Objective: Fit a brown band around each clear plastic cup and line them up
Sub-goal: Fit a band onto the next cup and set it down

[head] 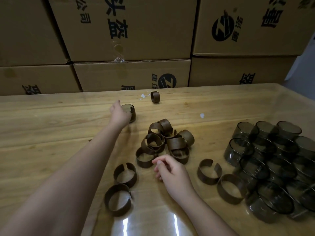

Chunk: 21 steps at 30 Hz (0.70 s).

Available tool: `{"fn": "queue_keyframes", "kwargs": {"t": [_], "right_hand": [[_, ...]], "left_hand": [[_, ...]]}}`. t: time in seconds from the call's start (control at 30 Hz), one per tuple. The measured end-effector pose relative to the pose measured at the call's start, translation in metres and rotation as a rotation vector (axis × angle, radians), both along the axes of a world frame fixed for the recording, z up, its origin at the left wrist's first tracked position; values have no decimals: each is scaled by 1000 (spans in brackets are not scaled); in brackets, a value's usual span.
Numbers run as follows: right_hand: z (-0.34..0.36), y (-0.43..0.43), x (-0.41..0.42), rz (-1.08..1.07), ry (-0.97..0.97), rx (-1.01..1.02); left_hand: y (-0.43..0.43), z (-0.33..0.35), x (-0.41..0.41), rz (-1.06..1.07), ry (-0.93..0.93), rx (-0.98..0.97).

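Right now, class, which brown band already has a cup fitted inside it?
The far band in the left hand: a clear cup fills it, while the other bands lie empty.

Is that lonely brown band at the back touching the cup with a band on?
Apart. The head view shows bare table between the lone band and the banded cup.

- Dim, warm light; two white glare streaks on the glossy table (51, 120) at bottom.
- Wide-angle lens bows the cardboard boxes (153, 31); corners soft.
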State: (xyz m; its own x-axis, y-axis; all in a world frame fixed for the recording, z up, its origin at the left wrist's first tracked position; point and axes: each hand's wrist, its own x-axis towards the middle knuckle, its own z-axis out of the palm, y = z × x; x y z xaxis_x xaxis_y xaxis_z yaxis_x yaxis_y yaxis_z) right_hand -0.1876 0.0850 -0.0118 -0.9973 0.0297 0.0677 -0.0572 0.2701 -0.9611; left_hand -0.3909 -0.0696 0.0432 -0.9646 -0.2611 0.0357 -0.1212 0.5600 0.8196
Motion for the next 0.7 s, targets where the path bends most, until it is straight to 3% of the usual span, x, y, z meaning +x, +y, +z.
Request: {"fn": "queue_keyframes", "kwargs": {"t": [0.07, 0.2, 0.27, 0.37, 0.53, 0.7], "right_hand": [[1, 0, 1, -5, -7, -12], [4, -1, 3, -21, -11, 5], [4, -1, 3, -37, -7, -27], [6, 1, 5, -46, -15, -62], [6, 2, 9, -4, 12, 23], [16, 12, 9, -100, 107, -6]], "left_hand": [[15, 18, 29, 10, 56, 113], [50, 36, 106, -156, -13, 769], [65, 28, 142, -218, -46, 942], [78, 5, 179, -255, -4, 888], [71, -24, 204, -239, 268, 678], [66, -40, 211, -249, 213, 632]]}}
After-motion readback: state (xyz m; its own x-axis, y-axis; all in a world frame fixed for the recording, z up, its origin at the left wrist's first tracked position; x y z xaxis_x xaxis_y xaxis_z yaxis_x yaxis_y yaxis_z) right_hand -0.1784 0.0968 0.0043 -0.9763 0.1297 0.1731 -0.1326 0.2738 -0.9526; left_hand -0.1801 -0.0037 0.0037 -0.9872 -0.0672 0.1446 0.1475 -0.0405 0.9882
